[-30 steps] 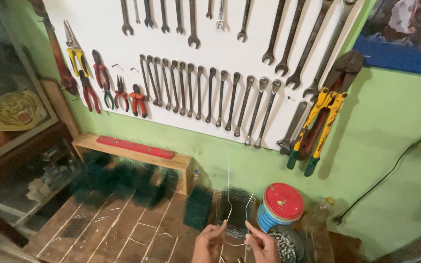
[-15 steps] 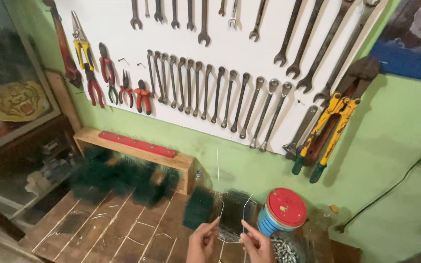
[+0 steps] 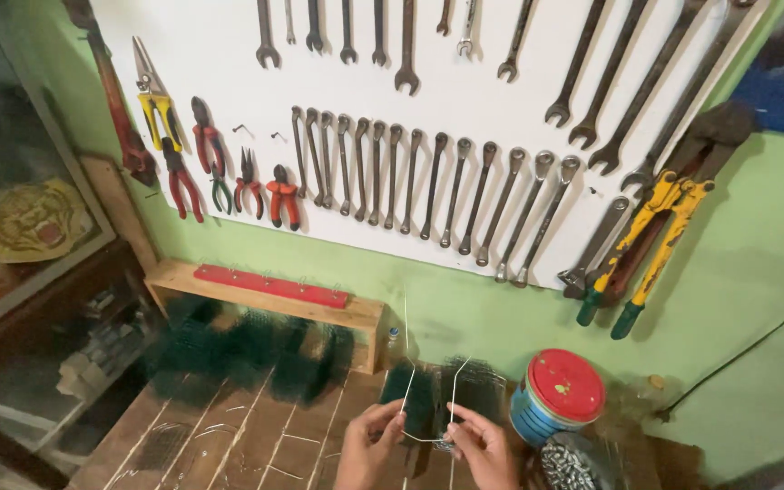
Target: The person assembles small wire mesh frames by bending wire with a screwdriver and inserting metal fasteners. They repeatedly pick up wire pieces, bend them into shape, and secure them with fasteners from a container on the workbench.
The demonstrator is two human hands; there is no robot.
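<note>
- Left hand (image 3: 369,445) pinches one end of a thin bent wire (image 3: 428,440) between thumb and fingers.
- Right hand (image 3: 483,446) pinches the wire's other end, as far as the low view shows.
- The wire loops between both grips, one strand rising straight above them.
- Just right of the right hand's grip stands a blue tin with a red lid (image 3: 557,396).
- Behind the grips hang combination spanners (image 3: 428,186).

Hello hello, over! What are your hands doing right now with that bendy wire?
Left hand and right hand both pinching the thin wire, bent into a loop above the wooden bench. Red-lidded tin just right of the hands. Nothing blocking.
</note>
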